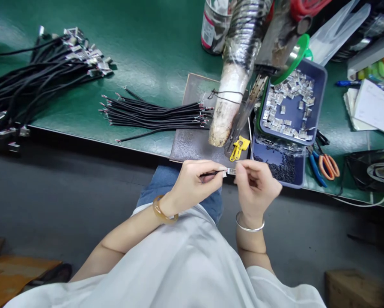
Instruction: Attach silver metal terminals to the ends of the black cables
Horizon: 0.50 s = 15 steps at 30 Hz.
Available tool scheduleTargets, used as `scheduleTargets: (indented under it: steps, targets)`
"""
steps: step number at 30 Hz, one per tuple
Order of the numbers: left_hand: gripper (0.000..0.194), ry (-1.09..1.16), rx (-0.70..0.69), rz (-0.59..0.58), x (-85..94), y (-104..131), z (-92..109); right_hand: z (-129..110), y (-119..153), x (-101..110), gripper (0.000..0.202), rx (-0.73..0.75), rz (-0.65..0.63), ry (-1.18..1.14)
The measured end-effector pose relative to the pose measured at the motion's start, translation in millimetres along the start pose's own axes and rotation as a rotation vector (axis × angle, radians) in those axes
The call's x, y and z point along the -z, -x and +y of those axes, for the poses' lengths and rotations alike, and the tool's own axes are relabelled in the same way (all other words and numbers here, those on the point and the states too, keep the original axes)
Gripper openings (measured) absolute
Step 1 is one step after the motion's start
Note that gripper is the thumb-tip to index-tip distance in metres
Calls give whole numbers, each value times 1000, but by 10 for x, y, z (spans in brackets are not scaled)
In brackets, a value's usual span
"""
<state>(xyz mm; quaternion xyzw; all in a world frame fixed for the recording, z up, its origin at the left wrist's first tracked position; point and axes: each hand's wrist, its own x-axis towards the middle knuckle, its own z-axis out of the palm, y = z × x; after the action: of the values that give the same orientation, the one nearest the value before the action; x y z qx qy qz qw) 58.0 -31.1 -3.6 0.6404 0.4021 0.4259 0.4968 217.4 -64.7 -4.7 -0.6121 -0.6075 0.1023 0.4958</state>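
My left hand (196,182) pinches a thin black cable (211,173) near its end, just past the table's front edge. Opposite it, my right hand (256,184) is closed on a small silver connector (231,171), which meets the cable end between my fingertips. Behind my hands a yellow tool (239,148) lies at the front of a dark board (192,143). A row of black cables (153,115) with stripped ends rests partly on that board. Silver connectors fill much of a blue-grey bin (320,94) to the right.
A wrapped duct (227,98) hangs over the board. Finished-looking cables (50,72) with metal connectors are heaped at left. A lower bin (299,173) holds small black pieces. Pliers (317,167) and orange-handled scissors (329,167) lie right of it; a jar (214,30) stands behind.
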Motion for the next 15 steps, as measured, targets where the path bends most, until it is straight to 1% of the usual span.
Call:
scheduleTargets:
  steps: [3, 5, 7, 11, 13, 15]
  targets:
    - [14, 161, 152, 47, -1, -38, -45, -27, 36, 6, 16, 5, 213, -85]
    - [17, 252, 214, 42, 17, -76, -53, -23, 60, 5, 22, 26, 280, -147]
    - [18, 317, 249, 18, 36, -111, -48, -6, 79, -5, 22, 99, 246, -99]
    - [14, 359, 272, 34, 34, -150, -43, 31, 86, -58, 23, 311, 52, 149]
    - [12, 341, 257, 59, 10, -162, -55, 52, 75, -93, 23, 345, 9, 194]
    - [11, 295, 216, 89, -17, -173, -71, 79, 61, -124, 21, 327, 7, 168]
